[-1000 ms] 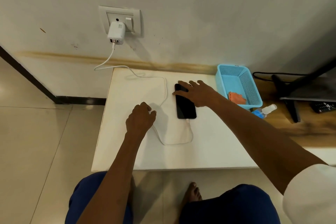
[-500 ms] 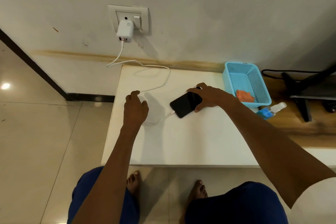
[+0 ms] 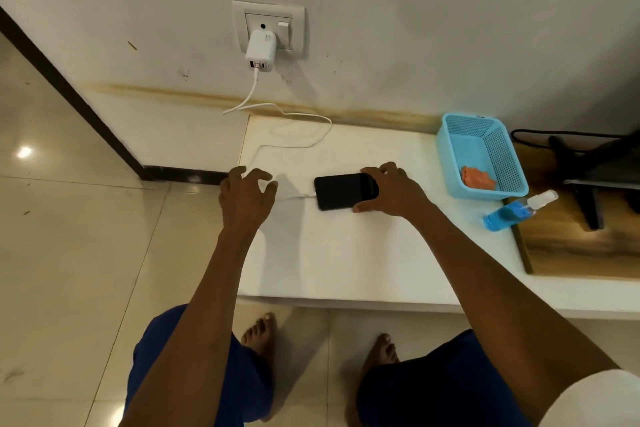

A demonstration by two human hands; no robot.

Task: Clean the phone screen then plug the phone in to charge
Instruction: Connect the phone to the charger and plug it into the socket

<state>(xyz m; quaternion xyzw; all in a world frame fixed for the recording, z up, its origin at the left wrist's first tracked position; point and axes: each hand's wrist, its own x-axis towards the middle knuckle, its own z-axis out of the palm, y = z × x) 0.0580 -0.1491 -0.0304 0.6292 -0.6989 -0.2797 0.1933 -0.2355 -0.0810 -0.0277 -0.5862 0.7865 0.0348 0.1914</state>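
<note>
A: Where is the phone as we look down from the head camera?

B: We see the black phone (image 3: pixel 343 191) lying flat, screen up and dark, on the white table (image 3: pixel 346 253), roughly midway between its left and right edges and nearer the wall side than the front edge. It lies crosswise, its long side running left to right.

A: Is it plugged in?

B: Yes. A white cable (image 3: pixel 298 135) meets the phone's left end, loops back across the table's far left corner and climbs to a white charger (image 3: pixel 260 51) seated in the wall socket (image 3: pixel 269 28).

A: And our 2 hands?

B: Our right hand (image 3: pixel 391 192) is clamped on the phone's right end, fingers over the far edge, thumb on the near edge. Our left hand (image 3: pixel 246 196) hovers at the table's left edge, fingers spread apart and curled, holding nothing, just beside the cable.

A: Anything else?

B: A blue basket (image 3: pixel 446 156) at the table's far right holds an orange cloth (image 3: pixel 478 177). Just beside it, a spray bottle (image 3: pixel 516 210) of blue liquid lies tilted.
</note>
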